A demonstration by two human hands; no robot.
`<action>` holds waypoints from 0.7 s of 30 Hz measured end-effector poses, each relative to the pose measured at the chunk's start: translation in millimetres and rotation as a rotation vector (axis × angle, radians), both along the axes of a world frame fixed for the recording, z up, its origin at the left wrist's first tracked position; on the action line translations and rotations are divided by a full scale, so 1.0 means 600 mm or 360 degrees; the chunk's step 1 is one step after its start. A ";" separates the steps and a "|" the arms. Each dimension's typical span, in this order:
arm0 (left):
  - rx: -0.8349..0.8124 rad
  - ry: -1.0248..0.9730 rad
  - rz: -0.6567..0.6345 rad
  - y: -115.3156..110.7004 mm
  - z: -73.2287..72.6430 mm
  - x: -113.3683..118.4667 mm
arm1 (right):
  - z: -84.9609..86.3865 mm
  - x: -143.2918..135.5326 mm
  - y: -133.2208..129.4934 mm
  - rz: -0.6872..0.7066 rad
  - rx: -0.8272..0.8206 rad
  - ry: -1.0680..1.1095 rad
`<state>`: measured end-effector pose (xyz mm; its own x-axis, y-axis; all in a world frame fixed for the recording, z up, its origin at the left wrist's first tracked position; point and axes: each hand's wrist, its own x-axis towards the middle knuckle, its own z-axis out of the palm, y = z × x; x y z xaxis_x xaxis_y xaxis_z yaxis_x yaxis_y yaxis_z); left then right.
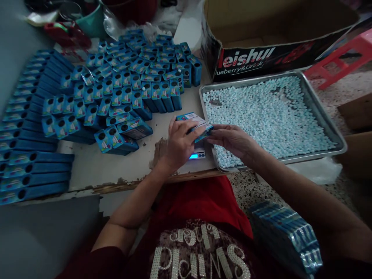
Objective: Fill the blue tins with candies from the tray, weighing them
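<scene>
My left hand point(183, 141) is wrapped round a small blue candy box point(200, 123), tilted over a small digital scale point(197, 156) with a lit blue display. The fingers of my right hand point(232, 141) are closed at the box's right end; whether they hold a candy is hidden. Just beyond my right hand lies a metal tray point(338, 135) spread with many pale blue and white candies point(267, 120). To the left of my hands stand many similar blue boxes point(116, 97), several with dark round openings on top.
A row of blue boxes point(37, 170) lines the table's left side. Behind the tray stands an open cardboard carton point(247, 62); a red plastic stool point(337, 62) is at right. Wrapped blue packs point(287, 232) sit low beside me. The wooden table edge point(128, 187) is worn.
</scene>
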<state>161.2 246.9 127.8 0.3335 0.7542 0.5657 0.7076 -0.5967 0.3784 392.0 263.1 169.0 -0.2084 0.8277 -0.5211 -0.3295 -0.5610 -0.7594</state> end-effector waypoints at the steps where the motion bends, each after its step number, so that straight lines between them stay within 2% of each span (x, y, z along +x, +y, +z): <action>1: 0.0049 0.0016 0.0009 -0.001 0.002 -0.001 | 0.002 -0.002 -0.001 -0.0003 0.0034 0.0025; 4: 0.0061 0.0013 0.0006 0.006 0.002 -0.002 | 0.005 -0.008 0.002 -0.0055 0.0082 0.0050; 7: -0.0009 0.0026 0.0004 0.015 -0.005 0.001 | 0.001 -0.010 0.010 -0.0103 -0.0020 0.0015; 13: -0.0077 -0.0162 0.0062 0.012 -0.015 0.009 | -0.008 -0.002 0.022 0.0054 0.0015 -0.0065; 16: -0.0122 -0.0237 0.0069 0.009 -0.018 0.015 | -0.003 0.002 0.027 0.0111 0.0121 -0.0250; 21: -0.0185 -0.0345 0.0172 0.000 -0.030 0.037 | 0.012 0.006 0.032 0.0113 0.0459 -0.0583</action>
<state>183.6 246.6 109.7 0.1280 0.8428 0.5227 0.6597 -0.4659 0.5897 395.8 282.5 176.1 -0.1152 0.9398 -0.3216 0.0211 -0.3214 -0.9467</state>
